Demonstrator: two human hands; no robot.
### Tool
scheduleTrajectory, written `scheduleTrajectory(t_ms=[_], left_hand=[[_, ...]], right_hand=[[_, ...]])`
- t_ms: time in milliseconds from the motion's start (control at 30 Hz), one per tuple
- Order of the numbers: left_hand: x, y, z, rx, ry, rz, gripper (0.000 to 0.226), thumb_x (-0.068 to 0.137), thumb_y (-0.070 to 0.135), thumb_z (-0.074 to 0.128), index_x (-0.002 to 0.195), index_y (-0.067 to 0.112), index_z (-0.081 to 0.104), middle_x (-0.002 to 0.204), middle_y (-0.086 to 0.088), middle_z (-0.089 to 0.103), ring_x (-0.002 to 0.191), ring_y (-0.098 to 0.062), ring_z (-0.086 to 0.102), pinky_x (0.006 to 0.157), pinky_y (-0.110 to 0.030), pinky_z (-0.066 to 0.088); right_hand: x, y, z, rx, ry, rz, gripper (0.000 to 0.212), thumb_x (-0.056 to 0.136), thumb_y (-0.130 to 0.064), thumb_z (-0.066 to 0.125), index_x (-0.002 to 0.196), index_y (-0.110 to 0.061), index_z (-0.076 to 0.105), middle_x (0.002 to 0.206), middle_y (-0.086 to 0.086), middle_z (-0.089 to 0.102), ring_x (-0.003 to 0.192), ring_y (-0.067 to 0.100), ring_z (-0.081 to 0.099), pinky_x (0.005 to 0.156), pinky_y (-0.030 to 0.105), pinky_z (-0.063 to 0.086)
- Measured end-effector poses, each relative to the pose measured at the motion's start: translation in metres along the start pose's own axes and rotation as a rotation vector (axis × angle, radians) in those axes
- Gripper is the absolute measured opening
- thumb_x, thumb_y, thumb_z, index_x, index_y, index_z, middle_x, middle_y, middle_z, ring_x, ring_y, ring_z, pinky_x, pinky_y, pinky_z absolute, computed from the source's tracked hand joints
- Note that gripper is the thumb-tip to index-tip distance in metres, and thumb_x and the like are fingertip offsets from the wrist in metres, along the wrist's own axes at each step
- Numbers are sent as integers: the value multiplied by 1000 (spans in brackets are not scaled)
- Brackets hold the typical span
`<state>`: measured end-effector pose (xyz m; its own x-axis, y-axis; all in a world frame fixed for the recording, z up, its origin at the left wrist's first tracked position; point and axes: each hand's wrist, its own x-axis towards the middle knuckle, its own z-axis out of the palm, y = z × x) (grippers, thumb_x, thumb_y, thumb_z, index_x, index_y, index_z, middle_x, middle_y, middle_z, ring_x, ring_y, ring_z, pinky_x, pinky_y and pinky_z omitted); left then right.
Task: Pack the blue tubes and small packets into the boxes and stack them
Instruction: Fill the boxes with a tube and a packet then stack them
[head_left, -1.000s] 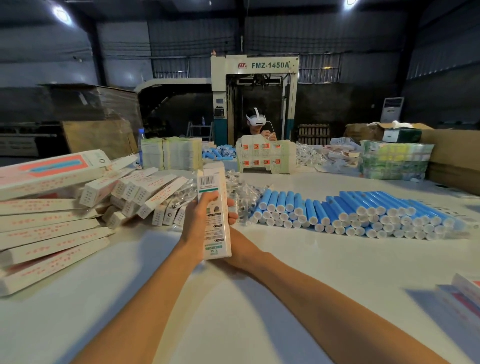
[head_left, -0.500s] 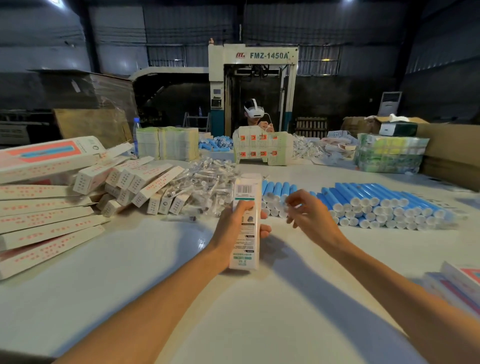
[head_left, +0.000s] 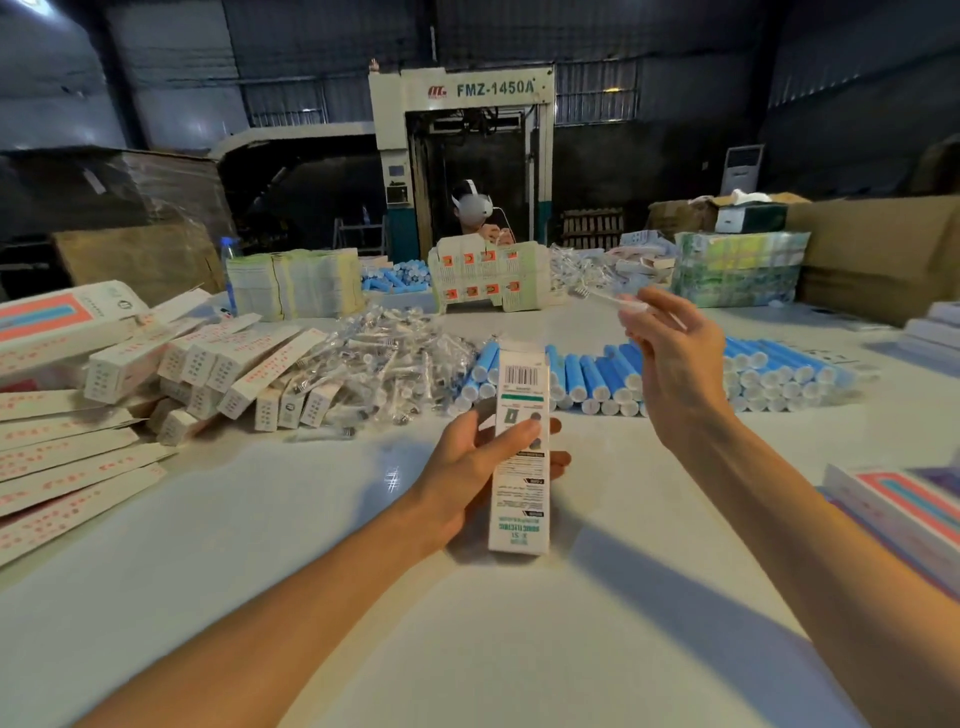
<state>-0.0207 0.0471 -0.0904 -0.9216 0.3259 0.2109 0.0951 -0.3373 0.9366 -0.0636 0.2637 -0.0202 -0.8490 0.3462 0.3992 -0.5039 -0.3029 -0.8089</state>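
The left hand (head_left: 467, 470) grips a tall white printed cardboard box (head_left: 519, 499) upright, thumb across its front and fingers curled behind. The right hand (head_left: 675, 374), raised above and right of that grip, pinches a small clear plastic packet (head_left: 608, 300) between thumb and fingertips. Just behind the box lie rows of white-capped blue tubes (head_left: 587, 376), with a heap of clear packets (head_left: 384, 364) to their left. Open white table (head_left: 467, 639) spreads nearer than both grips
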Motion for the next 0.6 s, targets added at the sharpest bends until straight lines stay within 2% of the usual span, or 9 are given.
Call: scheduleTrajectory(t_ms=[100,200,267,333,467,600], left_hand=[[-2,2,1,28,-27,-7,49,98,14,73,143,10,53,130,-17,74,108,-45,75,87,-43,64],[-3,4,2,71,-47,10,47,99,15,73,142,10,54,130,-16,74,105,-44,76,85,-42,64],[-3,3,2,108,-64,28,46,100,16,73,141,10,55,130,-16,74,104,-45,76,89,-46,63],[-2,3,1,136,-78,35,47,99,20,74,142,12,56,131,-15,74,104,-46,75,91,-47,62],[-2,3,2,168,-94,39,49,98,26,77,142,18,57,131,-15,73,105,-46,75,93,-49,62],[0,2,0,163,-96,42,49,98,26,77,142,18,57,131,-16,73,106,-46,75,96,-52,61]], right_hand=[[-2,-5,4,-178,-56,-44,40,92,-12,73,127,-14,54,94,3,71,82,12,63,81,29,53],[-7,-8,9,-363,-179,-121,31,97,-16,67,123,-19,50,95,1,73,79,5,65,77,24,53],[-10,-9,12,-421,-276,-140,32,99,-17,66,124,-19,47,96,-1,75,83,2,69,75,20,56],[-13,-7,15,-447,-359,-131,34,99,-17,66,125,-16,44,100,1,76,95,7,71,78,20,59],[-17,-6,20,-450,-461,-98,23,99,-16,67,116,-10,52,111,8,74,102,18,71,74,22,58],[-20,-7,21,-577,-508,-203,10,100,-23,68,105,-15,69,101,-3,74,97,12,68,76,25,57]])
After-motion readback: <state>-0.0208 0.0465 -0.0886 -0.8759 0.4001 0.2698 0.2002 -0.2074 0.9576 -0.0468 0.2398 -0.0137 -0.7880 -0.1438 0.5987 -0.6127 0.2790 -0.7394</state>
